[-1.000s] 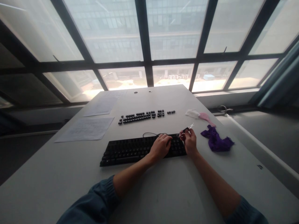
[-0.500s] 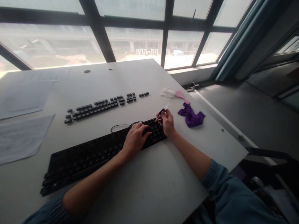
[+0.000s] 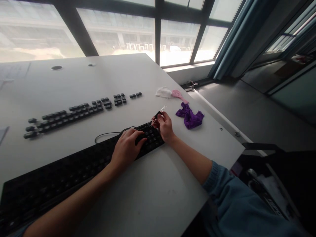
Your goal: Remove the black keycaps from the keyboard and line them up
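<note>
A long black keyboard [image 3: 81, 164] lies slantwise on the white table. My left hand [image 3: 127, 148] rests across it left of the number keys, palm down, the thumb apart from the fingers. At the keyboard's far right end, my right hand [image 3: 164, 126] is closed on a keycap puller [image 3: 158, 114], a small dark body with thin pale wires at both ends. Its lower wires are close to the top keys; whether they touch a key I cannot tell. Behind the keyboard, loose black keycaps [image 3: 80, 113] stand in rows.
Right of my right hand lies a crumpled purple cloth [image 3: 191, 117]. Beyond it are a pink brush [image 3: 177, 94] and a white crumpled cloth or tissue [image 3: 163, 92]. A black cable [image 3: 106, 133] loops behind the keyboard. Paper [image 3: 3, 133] shows at the left edge.
The view has turned to the right, so everything on the table appears farther left. Both hands keep much the same place on the keyboard.
</note>
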Demonstrator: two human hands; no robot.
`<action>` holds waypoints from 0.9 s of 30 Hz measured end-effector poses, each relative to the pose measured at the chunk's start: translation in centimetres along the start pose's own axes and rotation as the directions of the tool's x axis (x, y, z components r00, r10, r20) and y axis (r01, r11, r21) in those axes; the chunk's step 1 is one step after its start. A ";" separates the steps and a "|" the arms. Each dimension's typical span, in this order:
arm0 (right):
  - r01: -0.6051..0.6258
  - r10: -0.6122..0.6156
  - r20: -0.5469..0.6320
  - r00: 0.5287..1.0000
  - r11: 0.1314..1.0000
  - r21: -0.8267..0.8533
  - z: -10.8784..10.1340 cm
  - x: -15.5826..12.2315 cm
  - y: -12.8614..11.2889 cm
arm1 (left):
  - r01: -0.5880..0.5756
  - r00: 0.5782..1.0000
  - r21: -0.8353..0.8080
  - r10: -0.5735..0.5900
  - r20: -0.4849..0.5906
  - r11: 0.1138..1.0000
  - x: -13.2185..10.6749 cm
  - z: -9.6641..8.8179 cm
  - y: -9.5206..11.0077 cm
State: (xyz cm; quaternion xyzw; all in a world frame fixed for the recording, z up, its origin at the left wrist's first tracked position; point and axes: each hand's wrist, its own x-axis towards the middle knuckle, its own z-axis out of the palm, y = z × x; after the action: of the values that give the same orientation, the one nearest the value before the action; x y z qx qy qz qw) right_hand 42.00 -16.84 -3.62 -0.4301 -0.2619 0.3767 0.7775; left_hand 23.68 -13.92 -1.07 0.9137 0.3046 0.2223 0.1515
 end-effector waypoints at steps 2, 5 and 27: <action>-0.012 0.012 -0.002 1.000 1.000 0.024 -0.1 -0.1 -0.1 | -0.004 1.000 0.002 0.004 0.014 1.000 0.0 -0.1 0.1; -0.036 0.036 0.000 0.999 0.998 0.058 -0.3 -0.3 -0.4 | -0.003 1.000 0.007 0.003 0.015 1.000 0.0 -0.3 0.2; -0.023 0.029 -0.081 0.996 0.998 0.067 -0.7 -3.0 -1.1 | 0.035 0.999 -0.089 -0.037 -0.015 0.995 -0.4 -0.5 0.7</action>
State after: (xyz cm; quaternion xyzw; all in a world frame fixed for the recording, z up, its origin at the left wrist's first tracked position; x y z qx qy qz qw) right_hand 41.23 -19.96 -3.24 -0.4228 -0.2116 0.3772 0.7964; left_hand 23.50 -14.60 -0.47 0.8986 0.3121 0.2405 0.1932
